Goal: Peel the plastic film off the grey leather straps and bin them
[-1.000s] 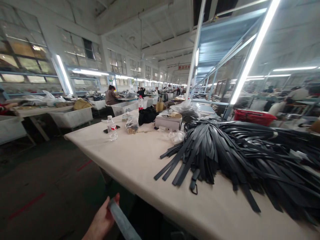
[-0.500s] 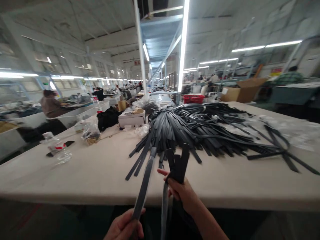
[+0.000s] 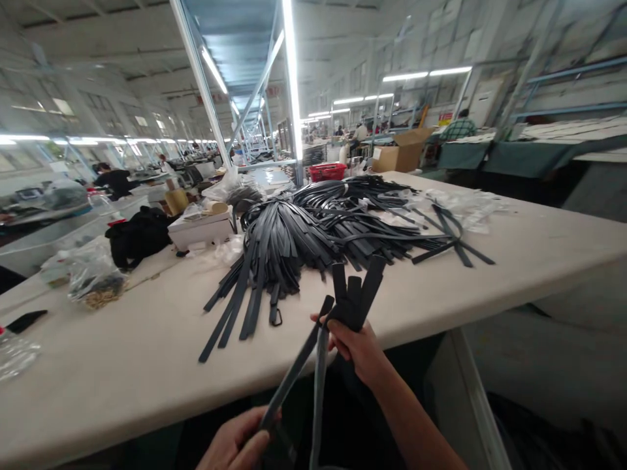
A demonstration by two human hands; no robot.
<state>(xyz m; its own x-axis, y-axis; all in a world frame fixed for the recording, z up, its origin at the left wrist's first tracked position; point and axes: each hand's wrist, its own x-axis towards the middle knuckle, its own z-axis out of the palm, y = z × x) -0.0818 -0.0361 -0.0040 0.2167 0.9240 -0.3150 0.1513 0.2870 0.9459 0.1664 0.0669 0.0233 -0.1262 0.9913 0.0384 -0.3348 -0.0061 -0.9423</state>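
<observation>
Near the bottom of the head view, my left hand [image 3: 238, 438] pinches a long dark grey strap [image 3: 292, 377] that slants up to the right. The tip of that strap reaches my right hand [image 3: 360, 349], beside its fingers. Closed in my right hand is a small bunch of black straps [image 3: 353, 301], their ends fanned upward and one length hanging down. Both hands are just off the table's front edge. Beyond them lies a big heap of black straps [image 3: 279, 238], ends pointing toward me. A small black buckle [image 3: 277, 318] shows on one strap end.
On the table [image 3: 147, 365] stand a white box [image 3: 203, 230], a black bundle [image 3: 140, 238] and a clear bag of small brass-coloured parts [image 3: 100, 287]. Clear plastic film [image 3: 470, 207] and loose crossed straps [image 3: 455, 238] lie to the right. A red basket [image 3: 327, 172] sits behind the heap.
The view has turned to the right. The strap in my left hand has come away from the heap, and its tip is now at my right hand's fingers.
</observation>
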